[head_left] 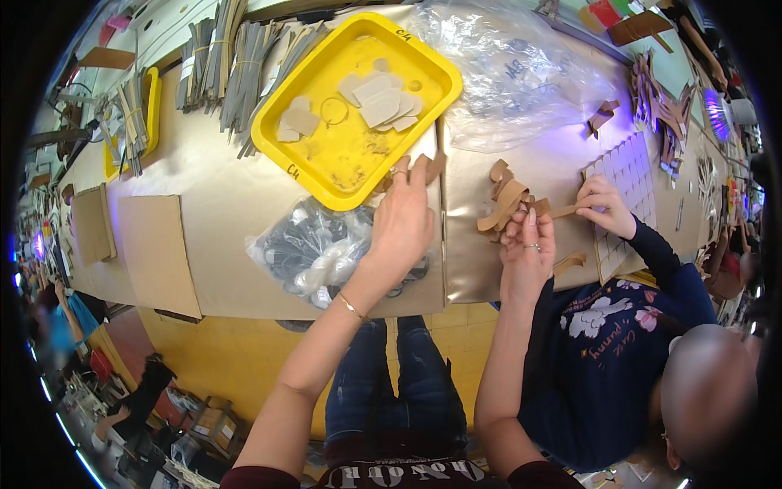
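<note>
My left hand (405,213) reaches to the near right corner of the yellow tray (273,134), its fingers bent down over a brown strip (437,168) that shows beside them; the thumb is hidden. To the right, my right hand (528,246) is turned palm up and pinches a short brown strip (536,207) beside a small heap of curled brown strips (507,200). Another person's hand (603,200) holds a thin brown strip (564,211) reaching toward my fingertips. Several pale, thin flat pieces (381,104) lie in the tray.
A clear bag with dark and pale pieces (314,248) lies near the table's front edge. Bundled grey strips (244,73) stand at the back left. Crumpled clear plastic (513,73) spreads at the back. A cardboard sheet (159,253) and a gridded panel (623,191) flank the workspace.
</note>
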Demonstrator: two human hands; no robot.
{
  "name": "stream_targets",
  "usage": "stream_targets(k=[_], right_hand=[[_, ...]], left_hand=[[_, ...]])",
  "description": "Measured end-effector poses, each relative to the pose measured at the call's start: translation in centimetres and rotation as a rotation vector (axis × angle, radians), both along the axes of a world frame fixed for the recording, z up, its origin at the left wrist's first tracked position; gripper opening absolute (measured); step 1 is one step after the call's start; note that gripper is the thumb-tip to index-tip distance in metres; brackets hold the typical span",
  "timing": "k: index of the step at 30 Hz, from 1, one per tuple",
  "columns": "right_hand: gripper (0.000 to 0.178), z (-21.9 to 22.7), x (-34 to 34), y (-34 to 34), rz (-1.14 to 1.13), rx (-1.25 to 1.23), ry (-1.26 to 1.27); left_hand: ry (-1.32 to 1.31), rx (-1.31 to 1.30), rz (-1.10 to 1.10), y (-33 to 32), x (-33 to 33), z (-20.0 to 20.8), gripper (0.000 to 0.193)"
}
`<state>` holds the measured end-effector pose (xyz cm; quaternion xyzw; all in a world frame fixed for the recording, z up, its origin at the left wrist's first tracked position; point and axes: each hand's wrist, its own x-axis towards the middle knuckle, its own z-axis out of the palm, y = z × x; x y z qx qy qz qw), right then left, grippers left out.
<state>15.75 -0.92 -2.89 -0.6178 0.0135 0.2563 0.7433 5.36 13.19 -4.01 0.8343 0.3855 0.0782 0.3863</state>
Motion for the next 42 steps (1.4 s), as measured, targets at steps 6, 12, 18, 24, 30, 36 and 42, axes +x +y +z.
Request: stream_targets(k=[6,12,18,24,30,36,42], right_hand=[[0.037,1.0,-1.5,-0.1,0.227,-0.526,-0.495],[0.045,2.5,-2.7,1.0,0.401,-0.303,-0.417],[0.014,3.1,-2.9,2.3,0.312,-0.230,-0.240],[0.020,3.2,-0.7,1.4,-0.047,-0.056,0.122],[0.039,1.7,-2.5,0.9,0.507,-0.750,-0.525],[0.052,3.4,-3.3,1.6,0.449,-0.567,-0.797],[0.032,4.0,-7.1,2.9,0.803,-0.110,-0.317]], left_hand=[[-0.063,-0.001,0.069,0.5,0.0,-0.1,0.028],[-0.352,-0.634,0.059,-0.3,-1.8,4.7,0.022],[-0.138,-1.024,-0.007,1.0,-2.6,6.8,0.019],[-0.421,-1.230,0.322,2.0,-3.6,5.3,0.017],[-0.745,-1.862,0.721,2.6,-5.0,5.9,0.024],[-0.939,-2.135,0.719,2.8,-5.4,7.0,0.031],[-0.932,-1.872,0.591,2.4,-6.9,8.1,0.023]])
